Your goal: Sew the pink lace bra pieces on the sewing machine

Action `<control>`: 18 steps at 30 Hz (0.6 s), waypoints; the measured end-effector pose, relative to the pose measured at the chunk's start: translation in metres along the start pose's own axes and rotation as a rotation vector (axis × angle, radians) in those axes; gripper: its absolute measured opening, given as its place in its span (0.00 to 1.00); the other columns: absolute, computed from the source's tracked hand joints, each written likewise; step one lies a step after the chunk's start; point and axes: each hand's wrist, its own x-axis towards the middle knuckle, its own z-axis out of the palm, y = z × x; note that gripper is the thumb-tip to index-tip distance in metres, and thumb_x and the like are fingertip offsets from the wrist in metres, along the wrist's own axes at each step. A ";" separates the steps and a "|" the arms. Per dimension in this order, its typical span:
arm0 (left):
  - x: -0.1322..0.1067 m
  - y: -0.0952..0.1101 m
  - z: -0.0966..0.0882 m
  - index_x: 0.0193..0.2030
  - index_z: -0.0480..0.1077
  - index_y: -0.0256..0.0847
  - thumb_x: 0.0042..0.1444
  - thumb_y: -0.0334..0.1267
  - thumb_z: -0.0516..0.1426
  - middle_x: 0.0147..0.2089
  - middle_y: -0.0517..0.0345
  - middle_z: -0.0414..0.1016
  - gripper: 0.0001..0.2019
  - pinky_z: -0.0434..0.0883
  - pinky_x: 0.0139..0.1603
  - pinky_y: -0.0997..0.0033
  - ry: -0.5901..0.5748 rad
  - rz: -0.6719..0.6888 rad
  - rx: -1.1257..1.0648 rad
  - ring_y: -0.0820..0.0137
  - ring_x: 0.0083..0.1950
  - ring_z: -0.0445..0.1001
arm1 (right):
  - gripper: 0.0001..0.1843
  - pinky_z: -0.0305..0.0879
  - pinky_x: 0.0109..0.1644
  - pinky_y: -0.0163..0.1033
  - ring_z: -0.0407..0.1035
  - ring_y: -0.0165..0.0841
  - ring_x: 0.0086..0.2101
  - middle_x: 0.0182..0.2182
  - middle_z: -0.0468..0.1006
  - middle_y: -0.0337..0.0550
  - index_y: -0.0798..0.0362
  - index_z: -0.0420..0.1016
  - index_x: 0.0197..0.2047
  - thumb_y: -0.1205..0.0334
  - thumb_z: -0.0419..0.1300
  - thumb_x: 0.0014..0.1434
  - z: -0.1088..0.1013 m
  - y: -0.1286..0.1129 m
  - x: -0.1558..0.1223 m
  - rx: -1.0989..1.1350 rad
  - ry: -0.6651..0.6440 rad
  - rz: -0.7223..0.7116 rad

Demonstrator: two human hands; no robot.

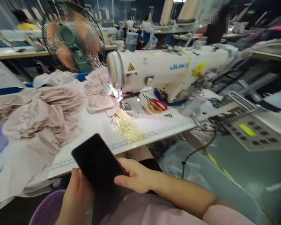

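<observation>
A black smartphone (99, 167) with a dark screen is held low, close to my lap, its top end over the sewing table's front edge. My right hand (135, 175) grips its right side, thumb lying over the screen. Along the other side, my left hand (77, 193) is wrapped round the phone's left edge, somewhat blurred. Beyond the phone stands a white sewing machine (150, 68) with its needle lamp lit. Pale pink fabric (42, 115) lies in folds on the left of the table (91, 128), and a smaller pink piece (99, 90) rests beside the needle.
Scissors with red and yellow handles (156, 105) lie under the machine arm. A fan (72, 36) stands behind the fabric. At right are a control panel (254, 128) and a hanging cable (196, 150). A purple basket (48, 206) sits below at left.
</observation>
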 end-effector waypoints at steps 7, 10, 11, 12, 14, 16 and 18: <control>0.016 0.014 0.085 0.52 0.72 0.44 0.53 0.68 0.41 0.47 0.49 0.78 0.36 0.71 0.54 0.46 0.022 -0.309 -0.421 0.50 0.57 0.70 | 0.33 0.71 0.33 0.35 0.70 0.26 0.29 0.30 0.70 0.33 0.53 0.61 0.38 0.38 0.67 0.41 -0.024 0.019 -0.037 0.341 0.120 0.022; 0.013 0.021 0.103 0.50 0.73 0.45 0.56 0.65 0.40 0.46 0.49 0.78 0.34 0.70 0.56 0.48 0.051 -0.306 -0.414 0.52 0.57 0.70 | 0.32 0.71 0.34 0.35 0.71 0.26 0.29 0.33 0.71 0.35 0.54 0.62 0.40 0.48 0.72 0.38 -0.032 0.034 -0.048 0.213 0.182 0.042; 0.011 0.021 0.108 0.50 0.73 0.46 0.57 0.64 0.40 0.46 0.50 0.78 0.33 0.70 0.56 0.48 0.053 -0.295 -0.404 0.52 0.57 0.70 | 0.30 0.71 0.32 0.35 0.71 0.26 0.28 0.32 0.71 0.35 0.54 0.61 0.40 0.51 0.72 0.39 -0.034 0.038 -0.051 0.156 0.216 0.052; 0.010 0.021 0.113 0.51 0.73 0.47 0.57 0.63 0.40 0.47 0.51 0.78 0.31 0.70 0.55 0.48 0.048 -0.279 -0.395 0.53 0.56 0.70 | 0.28 0.71 0.30 0.34 0.71 0.26 0.27 0.32 0.71 0.35 0.54 0.61 0.39 0.54 0.71 0.41 -0.035 0.041 -0.052 0.117 0.252 0.055; 0.009 0.018 0.120 0.53 0.72 0.47 0.58 0.61 0.40 0.47 0.52 0.78 0.30 0.70 0.54 0.47 0.019 -0.246 -0.382 0.52 0.56 0.71 | 0.23 0.70 0.28 0.33 0.71 0.26 0.26 0.31 0.71 0.35 0.54 0.61 0.38 0.58 0.69 0.44 -0.037 0.045 -0.053 0.089 0.309 0.047; 0.010 0.015 0.124 0.54 0.71 0.46 0.58 0.60 0.41 0.46 0.52 0.79 0.29 0.71 0.53 0.47 -0.017 -0.245 -0.383 0.52 0.55 0.71 | 0.20 0.70 0.27 0.34 0.71 0.27 0.25 0.30 0.71 0.34 0.54 0.61 0.37 0.60 0.67 0.46 -0.039 0.047 -0.054 0.092 0.329 0.034; 0.012 0.012 0.124 0.53 0.72 0.45 0.58 0.60 0.42 0.45 0.52 0.79 0.29 0.71 0.53 0.48 -0.037 -0.263 -0.398 0.52 0.55 0.71 | 0.20 0.71 0.28 0.36 0.71 0.28 0.25 0.30 0.71 0.35 0.54 0.61 0.37 0.59 0.68 0.46 -0.041 0.048 -0.054 0.098 0.338 0.024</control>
